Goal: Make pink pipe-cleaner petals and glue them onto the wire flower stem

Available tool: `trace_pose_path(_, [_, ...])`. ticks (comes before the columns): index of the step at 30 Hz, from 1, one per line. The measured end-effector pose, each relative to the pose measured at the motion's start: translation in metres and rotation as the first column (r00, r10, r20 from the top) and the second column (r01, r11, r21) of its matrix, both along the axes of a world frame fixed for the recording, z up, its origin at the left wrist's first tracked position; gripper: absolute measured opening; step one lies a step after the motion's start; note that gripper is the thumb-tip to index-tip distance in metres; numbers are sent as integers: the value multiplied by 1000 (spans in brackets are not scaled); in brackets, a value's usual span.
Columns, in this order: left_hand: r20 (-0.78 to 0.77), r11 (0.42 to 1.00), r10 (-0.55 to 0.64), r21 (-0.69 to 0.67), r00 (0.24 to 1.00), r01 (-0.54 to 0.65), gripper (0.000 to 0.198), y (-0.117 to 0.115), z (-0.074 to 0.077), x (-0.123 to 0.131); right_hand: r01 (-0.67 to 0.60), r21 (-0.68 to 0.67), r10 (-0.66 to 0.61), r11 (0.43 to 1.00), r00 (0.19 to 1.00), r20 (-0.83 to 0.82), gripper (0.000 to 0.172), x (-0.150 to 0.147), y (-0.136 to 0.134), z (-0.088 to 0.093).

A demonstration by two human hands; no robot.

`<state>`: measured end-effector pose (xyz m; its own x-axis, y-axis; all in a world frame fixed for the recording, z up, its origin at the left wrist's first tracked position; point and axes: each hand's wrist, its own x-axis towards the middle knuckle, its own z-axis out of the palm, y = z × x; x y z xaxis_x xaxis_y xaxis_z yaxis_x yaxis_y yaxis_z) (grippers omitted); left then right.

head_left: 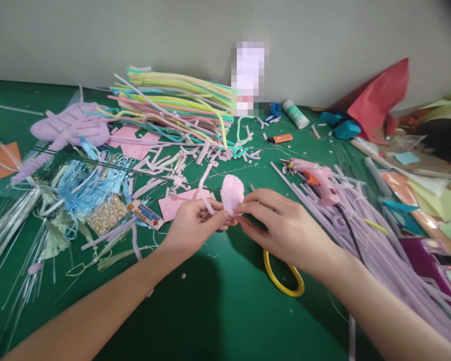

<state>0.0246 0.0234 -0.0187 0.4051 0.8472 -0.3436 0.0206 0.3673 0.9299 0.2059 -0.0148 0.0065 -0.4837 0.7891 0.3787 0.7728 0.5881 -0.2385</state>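
Observation:
A small pale pink petal-shaped piece, made of fuzzy pipe-cleaner strands, stands up between my hands. My left hand is closed on its lower end, thumb against fingers, and a loose pink pipe cleaner rises beside those fingers. From the other side my right hand pinches the piece's lower right edge with thumb and fingertips. Under the right hand lie scissors with a yellow handle; a pointed tip shows beyond the fingers, and the middle is hidden. A pink paper card lies behind my left hand.
Bundled coloured pipe cleaners lie at the back, with cut bits in front. A lavender fuzzy shape, blue tassels and a bag of beads are left. Rightward lie a pink glue gun, lavender pipe cleaners and an orange lighter.

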Motion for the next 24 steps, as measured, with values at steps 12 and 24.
trace_pose_path(12, [-16,1000,-4,-16,1000,4,16,-1,-1,1,-27,-134,32,991,999,30,13,1,6,4])
trace_pose_path(24, [-21,999,-37,13,999,37,16,-1,1,-1,-53,-262,52,963,999,-10,9,1,13,11])
